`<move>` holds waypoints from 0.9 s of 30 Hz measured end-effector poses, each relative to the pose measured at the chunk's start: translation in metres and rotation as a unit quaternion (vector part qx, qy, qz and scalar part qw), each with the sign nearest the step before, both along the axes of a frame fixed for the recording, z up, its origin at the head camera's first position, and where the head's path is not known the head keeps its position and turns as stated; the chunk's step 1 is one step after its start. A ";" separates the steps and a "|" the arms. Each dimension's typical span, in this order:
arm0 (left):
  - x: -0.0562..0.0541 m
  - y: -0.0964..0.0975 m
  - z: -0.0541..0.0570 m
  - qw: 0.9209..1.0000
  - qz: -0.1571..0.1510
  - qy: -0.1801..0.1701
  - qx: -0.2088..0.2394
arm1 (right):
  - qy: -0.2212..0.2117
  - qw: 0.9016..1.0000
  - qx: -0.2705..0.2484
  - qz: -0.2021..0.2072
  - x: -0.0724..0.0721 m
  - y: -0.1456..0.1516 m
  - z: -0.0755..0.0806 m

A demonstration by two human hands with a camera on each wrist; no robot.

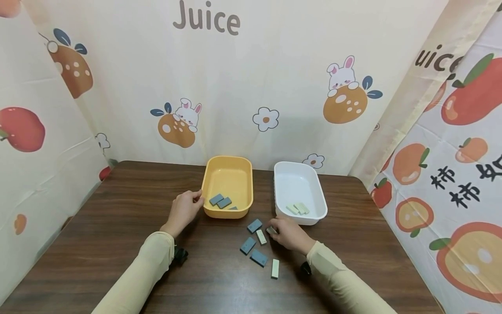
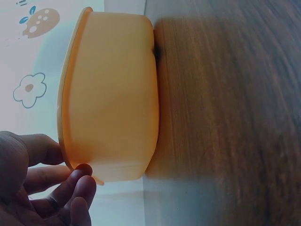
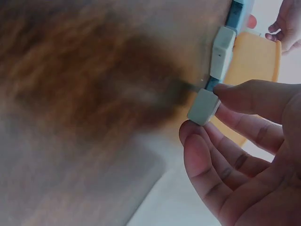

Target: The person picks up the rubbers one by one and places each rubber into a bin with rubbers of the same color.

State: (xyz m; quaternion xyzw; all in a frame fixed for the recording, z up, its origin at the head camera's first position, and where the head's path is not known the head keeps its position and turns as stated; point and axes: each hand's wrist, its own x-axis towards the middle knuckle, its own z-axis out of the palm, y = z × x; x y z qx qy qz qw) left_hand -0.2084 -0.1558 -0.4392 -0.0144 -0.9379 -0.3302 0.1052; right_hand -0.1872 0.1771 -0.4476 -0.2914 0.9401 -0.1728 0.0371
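My left hand [image 1: 183, 210] pinches the left rim of a yellow plastic bin [image 1: 228, 174], thumb and fingertips at its edge in the left wrist view. Blue-grey rectangular blocks [image 1: 225, 203] lie inside, near its front. With thumb and fingertips my right hand [image 1: 291, 234] holds a small pale green block [image 3: 203, 106], just in front of the white bin [image 1: 300, 183]. Several pale green blocks [image 1: 301, 208] rest in that bin. On the table between the hands are more blue-grey blocks [image 1: 248, 245] and two loose pale green blocks, one upper [image 1: 261, 237] and one lower [image 1: 275, 269].
The bins stand side by side toward the back of a dark wood table [image 1: 98, 244], with a gap between them. A fruit-printed curtain [image 1: 243, 78] hangs behind the table and along both sides.
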 end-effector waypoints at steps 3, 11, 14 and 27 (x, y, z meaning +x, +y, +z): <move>0.000 -0.001 0.000 1.000 0.000 -0.002 0.000 | -0.013 1.000 -0.009 0.004 0.000 0.001 0.004; 0.001 0.000 0.001 1.000 0.000 -0.009 0.003 | -0.026 0.999 -0.021 0.020 0.002 0.003 0.019; 0.001 0.000 0.002 1.000 -0.001 -0.008 0.003 | -0.007 0.999 -0.021 0.028 0.002 0.004 0.025; 0.001 0.000 0.001 1.000 0.000 -0.016 0.009 | 0.037 0.999 -0.026 0.019 -0.003 0.011 0.051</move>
